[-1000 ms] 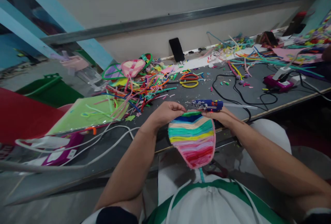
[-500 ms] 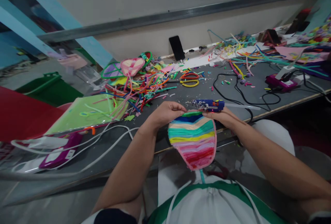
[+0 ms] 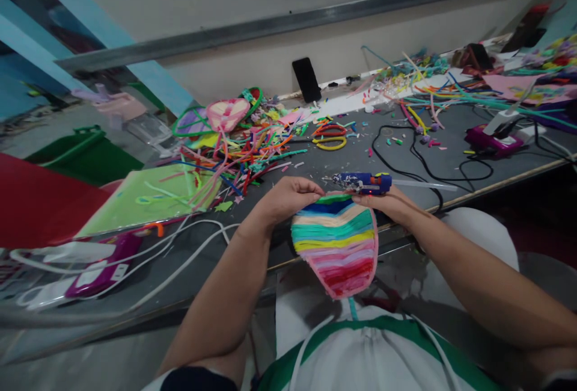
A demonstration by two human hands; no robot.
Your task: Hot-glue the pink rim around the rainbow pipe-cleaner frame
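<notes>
A heart-shaped piece covered in striped rainbow pipe cleaners [image 3: 336, 231], edged in pink, hangs over the table's front edge with its point toward me. My left hand [image 3: 295, 195] pinches its far edge from the left, by a green strip. My right hand [image 3: 383, 200] has its thumb on the same far edge. Above that thumb, in the right hand, lies a blue hot glue gun [image 3: 363, 183], nozzle to the left, a clear glue stick [image 3: 424, 185] out of its back. Its handle and the right fingers are mostly hidden.
Behind my hands lie scissors [image 3: 329, 143], scattered cut pipe cleaners [image 3: 252, 153] and finished hearts [image 3: 228, 115]. A phone [image 3: 307, 80] leans on the wall. Black cords [image 3: 417, 159] run right to a purple power strip [image 3: 493, 140]; white cables and another purple strip [image 3: 108, 264] lie left.
Both hands keep their hold on the striped piece, almost still. The camera view has shifted slightly, so the table's left side appears a little further left.
</notes>
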